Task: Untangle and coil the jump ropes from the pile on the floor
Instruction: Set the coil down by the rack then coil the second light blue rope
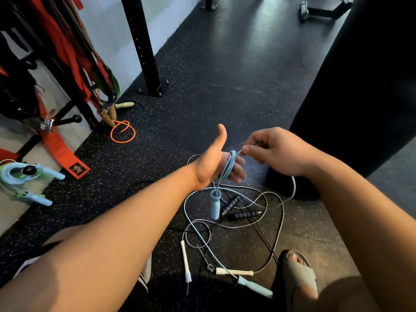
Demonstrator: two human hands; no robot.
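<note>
Nearest the viewer, a foot in a grey sandal (299, 273) stands on the speckled black floor (225, 75), at the right edge of the pile (281, 221) of tangled jump ropes. One light-blue handle (255, 287) lies on the floor just left of the sandal. Two white handles (185, 262) lie beside it, one pointing up the frame, the other crosswise. Thin grey, black and light-blue cords loop over one another behind them. Two black ribbed handles (244, 214) rest in the middle of the pile.

Above the pile, the left grip (211, 163) is held out with the thumb up and the fingers straight. Several turns of the light-blue rope (231, 163) are wound round its palm. A second light-blue handle (215, 204) hangs from these turns, over the black handles. The left grip is wide, carrying the coil on straight fingers. The right grip (276, 152) is narrow, pinching the same rope between thumb and fingertips just beside the coil. From there the rope drops to the right and runs back into the pile.

Further off at left, coiled light-blue ropes (27, 174) lie against the wall. An orange rope loop (122, 131) and wooden handles (110, 113) lie at the foot of a rack hung with red bands (65, 149). A black upright post (144, 46) is bolted to the floor behind. A large dark bag (360, 86) stands at right.
</note>
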